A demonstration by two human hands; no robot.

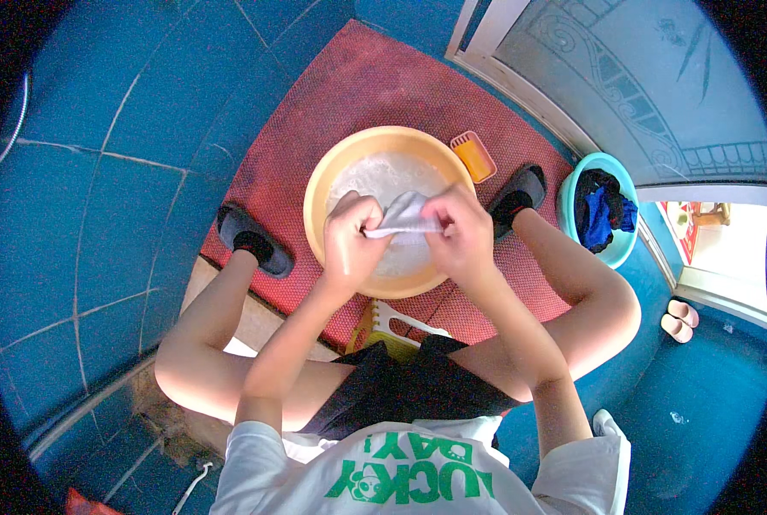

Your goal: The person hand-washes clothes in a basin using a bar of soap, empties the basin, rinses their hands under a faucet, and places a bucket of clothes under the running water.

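Observation:
A small pale grey-white sock (405,215) is stretched by its edge between my two hands. My left hand (353,239) is closed on one end of it. The other end is pinched in my right hand (458,232), which looks slightly blurred. Both hands are over a round yellow basin (314,199), just above cloudy, sudsy water (375,172). Part of the sock hangs toward the far side, and the fingertips are partly hidden behind it.
The basin stands on a red textured mat (315,103) between my slippered feet. An orange soap dish (473,158) lies just beyond its right rim. At the right, a turquoise basin (566,204) holds dark and blue clothes (605,210). Pink slippers (679,321) stand farther right.

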